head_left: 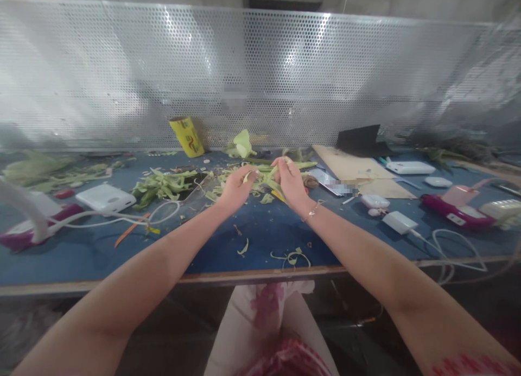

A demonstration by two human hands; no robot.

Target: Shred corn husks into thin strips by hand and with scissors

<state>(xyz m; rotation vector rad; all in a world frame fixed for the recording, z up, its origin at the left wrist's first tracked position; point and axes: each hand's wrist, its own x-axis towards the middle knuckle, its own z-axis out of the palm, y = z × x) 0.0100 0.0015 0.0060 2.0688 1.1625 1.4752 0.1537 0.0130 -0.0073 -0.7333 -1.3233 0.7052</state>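
Both hands are over a litter of green vegetable scraps (pixel 266 198) at the middle of the blue table. Pinched in my left hand (pixel 236 186) is a small pale green strip of peel (pixel 246 176). My right hand (pixel 290 182) is closed around a light green vegetable stalk (pixel 266 178), whose end points left toward the other hand. Part of the stalk is hidden by my fingers. To the left lies a heap of trimmed green stalks (pixel 163 187). Behind the hands rests a pale green leafy piece (pixel 243 143).
A tilted yellow tube (pixel 188 137) leans near the perforated metal screen (pixel 195 77). White devices and cables (pixel 106 197) lie left; chargers (pixel 400 222) and a purple power strip (pixel 456 216) lie right. Brown cardboard (pixel 354 164) sits right of the hands. Thin peelings (pixel 293 257) lie near the front edge.
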